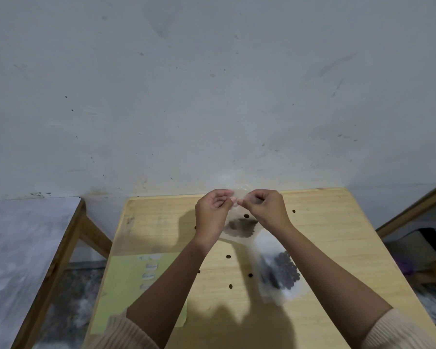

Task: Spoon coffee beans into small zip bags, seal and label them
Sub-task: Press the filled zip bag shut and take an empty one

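Both hands are raised over the far part of the wooden table (325, 248). My left hand (213, 210) and my right hand (263, 206) each pinch the top edge of a small clear zip bag (237, 195) between them. The bag is see-through and blurred, so I cannot tell what is in it. Below the hands lies a clear bag with dark coffee beans (242, 227). A second filled bag of beans (283, 273) lies nearer me on the right. A pale green sheet (126, 280) with several small white labels (150, 270) lies at the left.
Several loose coffee beans (228, 256) are scattered on the table top. A grey-topped table (23, 248) stands to the left, and another wooden frame (413, 212) to the right. A grey wall (212, 96) rises right behind the table.
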{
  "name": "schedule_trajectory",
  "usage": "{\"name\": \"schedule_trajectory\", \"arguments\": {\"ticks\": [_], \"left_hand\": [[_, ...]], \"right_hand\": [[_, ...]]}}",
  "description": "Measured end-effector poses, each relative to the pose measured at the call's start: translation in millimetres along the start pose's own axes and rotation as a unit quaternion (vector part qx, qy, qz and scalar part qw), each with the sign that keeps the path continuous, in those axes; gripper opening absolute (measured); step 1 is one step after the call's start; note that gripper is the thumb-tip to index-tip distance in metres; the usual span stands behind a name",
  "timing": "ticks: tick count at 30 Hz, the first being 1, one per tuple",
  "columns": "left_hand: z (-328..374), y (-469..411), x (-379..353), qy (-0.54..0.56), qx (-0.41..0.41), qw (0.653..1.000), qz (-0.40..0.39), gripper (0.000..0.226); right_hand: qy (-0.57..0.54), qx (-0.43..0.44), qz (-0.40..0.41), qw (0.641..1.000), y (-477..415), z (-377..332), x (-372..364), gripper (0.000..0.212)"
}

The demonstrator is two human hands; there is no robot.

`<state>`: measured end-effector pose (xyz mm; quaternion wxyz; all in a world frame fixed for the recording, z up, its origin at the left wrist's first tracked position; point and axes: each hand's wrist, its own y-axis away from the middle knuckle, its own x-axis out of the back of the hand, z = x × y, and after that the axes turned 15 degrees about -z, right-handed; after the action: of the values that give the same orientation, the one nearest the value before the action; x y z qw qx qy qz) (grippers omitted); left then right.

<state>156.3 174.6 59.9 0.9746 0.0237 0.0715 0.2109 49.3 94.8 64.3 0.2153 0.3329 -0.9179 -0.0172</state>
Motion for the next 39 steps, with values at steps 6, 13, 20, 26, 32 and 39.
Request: {"name": "schedule_trajectory", "arguments": {"ticks": [6, 13, 20, 26, 32, 39], "left_hand": [[-3, -4, 5, -0.005, -0.022, 0.999, 0.049, 0.017], [-17, -4, -6, -0.031, -0.007, 0.999, 0.007, 0.012], [-15, -5, -18, -0.084, -0.032, 0.995, -0.043, 0.019], [-2, -14, -22, -0.055, -0.053, 0.997, -0.003, 0.021], [2, -10, -13, 0.022, -0.056, 0.998, -0.017, 0.017], [-4, -5, 18, -0.071, -0.064, 0.995, -0.004, 0.031]], "right_hand": [[-0.126, 0.015, -0.052, 0.991, 12, 12, 31, 0.009], [-0.148, -0.014, -0.008, 0.989, 24, 30, 38, 0.022], [-0.153, 0.001, 0.041, 0.987, 27, 35, 47, 0.016], [-0.145, 0.042, 0.007, 0.989, 23, 22, 46, 0.011], [-0.186, 0.027, 0.018, 0.982, 16, 5, 51, 0.014], [-0.207, 0.035, 0.014, 0.978, 0, -8, 22, 0.01]]}}
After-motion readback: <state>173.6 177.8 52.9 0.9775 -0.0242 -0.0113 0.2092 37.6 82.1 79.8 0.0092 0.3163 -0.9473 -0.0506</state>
